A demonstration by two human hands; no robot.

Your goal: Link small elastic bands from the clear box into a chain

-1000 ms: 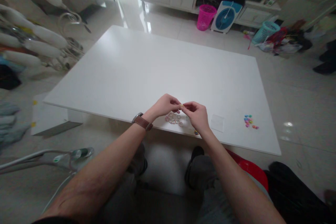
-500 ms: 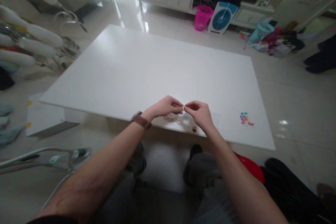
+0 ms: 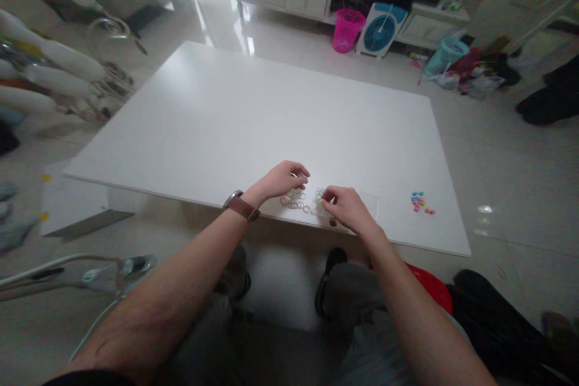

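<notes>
My right hand (image 3: 346, 206) is pinched over a clear plastic box (image 3: 315, 207), with a small cream-coloured piece (image 3: 321, 204) at its fingertips; its exact kind is too small to make out. Pale-green bits show inside the box. To the left, my left hand (image 3: 286, 178) hovers with loosely curled fingers apart and nothing visible in them. Just below it lie several thin rings (image 3: 297, 204), pinkish and pale, near the table's front edge. A small dark and gold item (image 3: 333, 222) sits below my right hand. The clear lid (image 3: 373, 204) lies partly behind that hand.
Several colourful small pieces (image 3: 420, 201) lie on the right of the white table (image 3: 280, 108). Beyond the table stand a pink basket (image 3: 348, 31) and a blue-white fan (image 3: 380, 30). A red stool (image 3: 429, 289) is by my right leg.
My hands have come apart from the small piece they held together. The right hand has moved down to the box with it; the left has drawn slightly left and loosened.
</notes>
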